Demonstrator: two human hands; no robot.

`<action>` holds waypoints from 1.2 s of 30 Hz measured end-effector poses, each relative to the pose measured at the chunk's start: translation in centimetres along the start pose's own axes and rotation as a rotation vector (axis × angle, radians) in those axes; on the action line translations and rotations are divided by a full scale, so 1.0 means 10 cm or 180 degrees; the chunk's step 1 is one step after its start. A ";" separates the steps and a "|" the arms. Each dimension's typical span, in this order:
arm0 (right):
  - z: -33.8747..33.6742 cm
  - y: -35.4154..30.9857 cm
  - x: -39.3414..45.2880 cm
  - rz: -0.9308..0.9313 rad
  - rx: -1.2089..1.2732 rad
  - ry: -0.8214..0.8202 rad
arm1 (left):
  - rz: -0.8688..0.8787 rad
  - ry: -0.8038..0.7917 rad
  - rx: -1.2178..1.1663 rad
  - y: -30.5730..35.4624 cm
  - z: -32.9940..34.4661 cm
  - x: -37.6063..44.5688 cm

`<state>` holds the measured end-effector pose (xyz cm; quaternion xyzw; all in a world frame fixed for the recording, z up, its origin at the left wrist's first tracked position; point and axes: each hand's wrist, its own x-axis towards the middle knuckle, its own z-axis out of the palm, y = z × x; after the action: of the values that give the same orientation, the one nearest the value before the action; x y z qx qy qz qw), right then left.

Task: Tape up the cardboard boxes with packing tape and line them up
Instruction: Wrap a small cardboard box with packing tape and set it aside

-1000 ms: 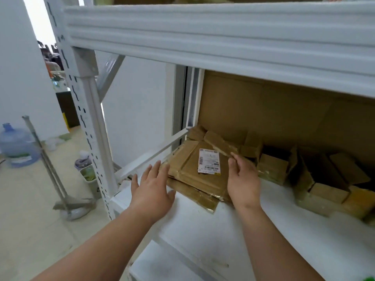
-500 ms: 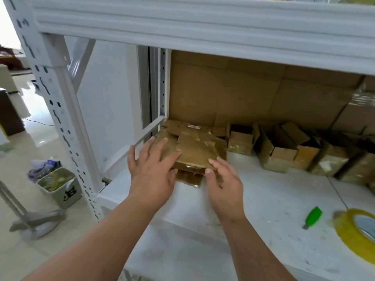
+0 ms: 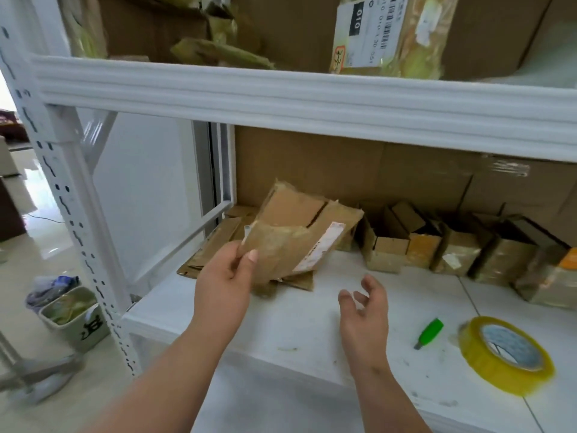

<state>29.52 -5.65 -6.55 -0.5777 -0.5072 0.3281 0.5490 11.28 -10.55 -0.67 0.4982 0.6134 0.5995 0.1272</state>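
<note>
My left hand grips a flattened cardboard box by its lower left corner and holds it tilted up above the white shelf. A white label runs along the box's right side. More flattened boxes lie in a stack under and behind it at the shelf's left end. My right hand hovers over the shelf with its fingers loosely curled, holding nothing. A roll of yellow packing tape lies at the right front, with a green cutter beside it.
A row of several small open cardboard boxes lines the back of the shelf to the right. The white shelf beam above carries large boxes. A white upright post stands at left, and a bin sits on the floor beyond it.
My left hand has lifted one flattened box off the stack and tilted it up. My right hand has let go and drawn back to the right. The view has risen.
</note>
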 end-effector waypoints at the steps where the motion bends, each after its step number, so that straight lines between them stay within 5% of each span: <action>1: -0.09 0.03 0.03 0.0033 -0.0030 0.0010 | -0.0153 0.0031 -0.0209 0.08 0.05 -0.02; 10: -1.03 0.18 0.28 0.0308 -0.0035 0.0329 | -0.1274 0.0011 -0.1255 0.23 0.53 -0.41; 16: -1.46 0.24 0.32 0.0717 0.0408 0.0037 | -0.1650 -0.0053 -0.1778 0.21 0.62 -0.57; 26: -1.47 0.17 0.16 0.0719 0.0389 -0.0496 | -0.1895 -0.0186 -0.1180 0.18 0.63 -0.68; 36: -1.23 0.05 0.09 0.0867 0.0548 -0.0765 | -0.2148 -0.0786 -0.2050 0.19 0.42 -0.40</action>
<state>41.38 -8.46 -4.65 -0.5485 -0.4562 0.5081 0.4825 17.20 -11.44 -1.85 0.2742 0.5043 0.6206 0.5342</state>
